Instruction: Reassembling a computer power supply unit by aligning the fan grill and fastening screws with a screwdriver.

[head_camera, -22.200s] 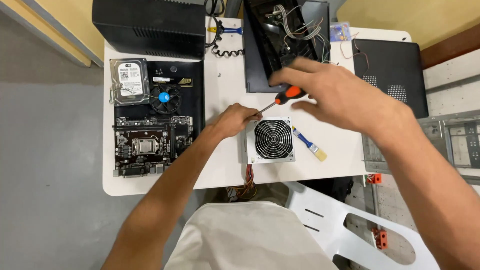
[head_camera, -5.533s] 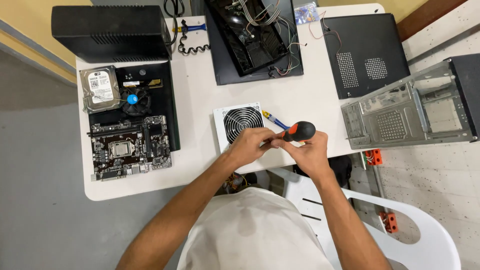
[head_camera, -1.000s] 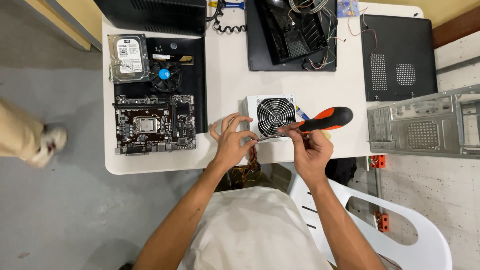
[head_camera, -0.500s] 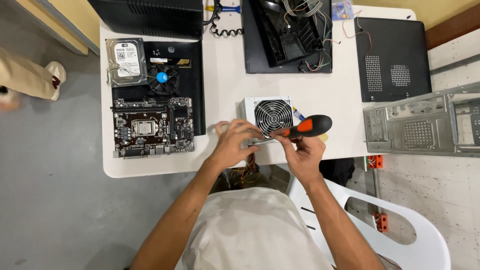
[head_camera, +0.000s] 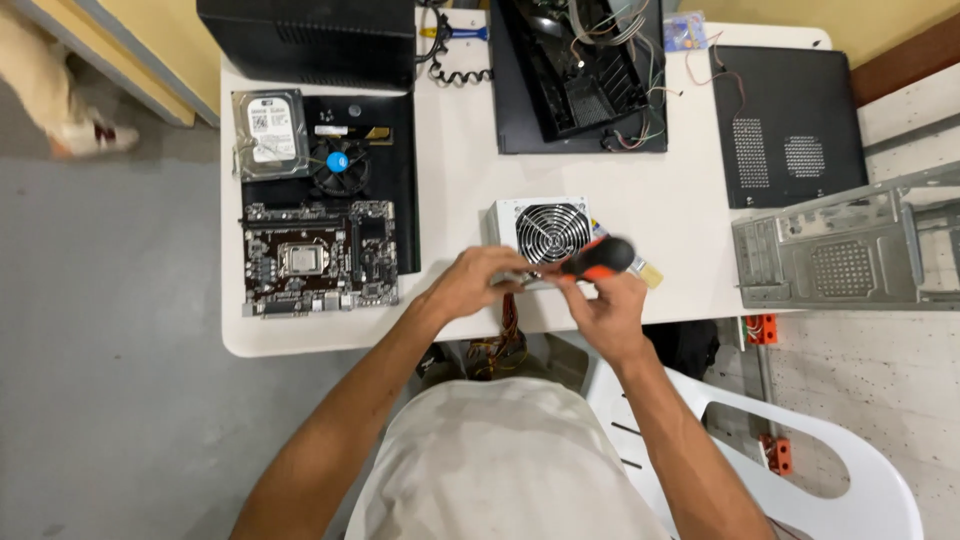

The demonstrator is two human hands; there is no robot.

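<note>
A silver power supply unit (head_camera: pixel 545 226) with a round fan grille lies at the near edge of the white table (head_camera: pixel 680 200). My right hand (head_camera: pixel 605 305) grips a screwdriver with an orange and black handle (head_camera: pixel 598 260), its shaft pointing left towards the unit's near side. My left hand (head_camera: pixel 478 283) rests against the unit's near left corner, fingers curled at the screwdriver tip. Whether it pinches anything small is hidden. Coloured wires (head_camera: pixel 505 335) hang from the unit over the table edge.
A motherboard (head_camera: pixel 318 262), a cooler fan (head_camera: pixel 337 163) and a hard drive (head_camera: pixel 268 135) lie at the left. An open black case (head_camera: pixel 580 75), a black side panel (head_camera: pixel 790 125) and a grey metal chassis (head_camera: pixel 850 255) stand around. A white plastic chair (head_camera: pixel 830 470) is at my right. Another person's foot (head_camera: pixel 85 135) is far left.
The screwdriver handle has swung left and lower, close over the unit's near edge. Both hands have closed in together. The other person's foot has moved away at the left.
</note>
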